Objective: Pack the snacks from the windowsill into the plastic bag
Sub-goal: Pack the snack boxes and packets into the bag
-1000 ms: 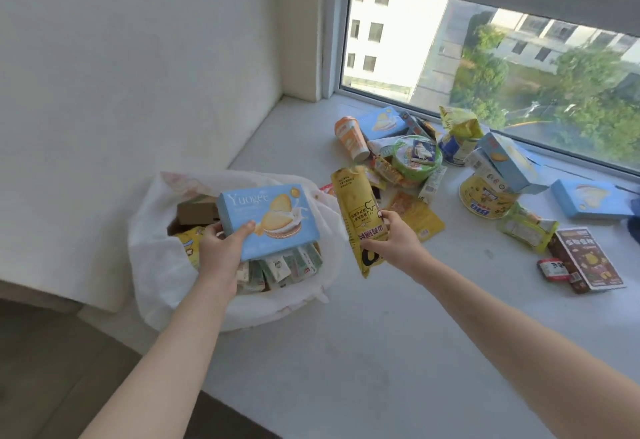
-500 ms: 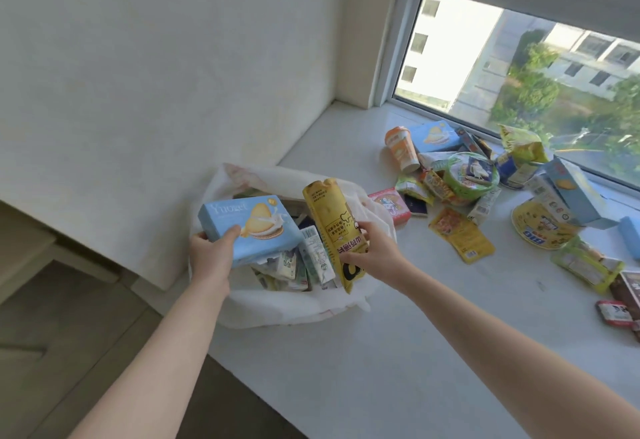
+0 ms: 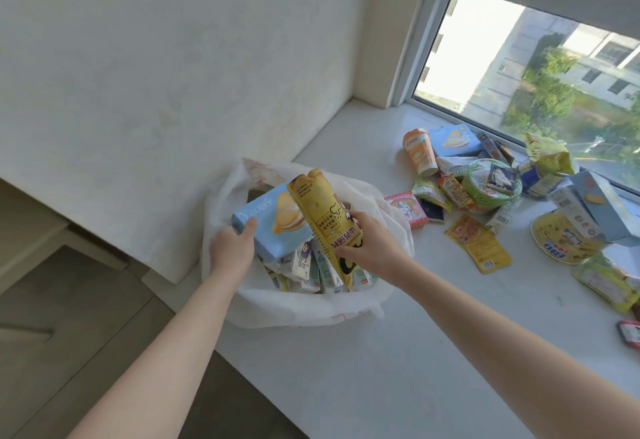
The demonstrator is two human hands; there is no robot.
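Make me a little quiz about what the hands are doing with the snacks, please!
1. True or false: the left hand holds a blue cookie box over the white plastic bag.
2. What does the right hand grip? A a spoon; B a tall yellow carton; C a banana.
3. Fill the gap: the pink box lies ___ the bag, on the windowsill.
Key: 1 true; 2 B; 3 outside.
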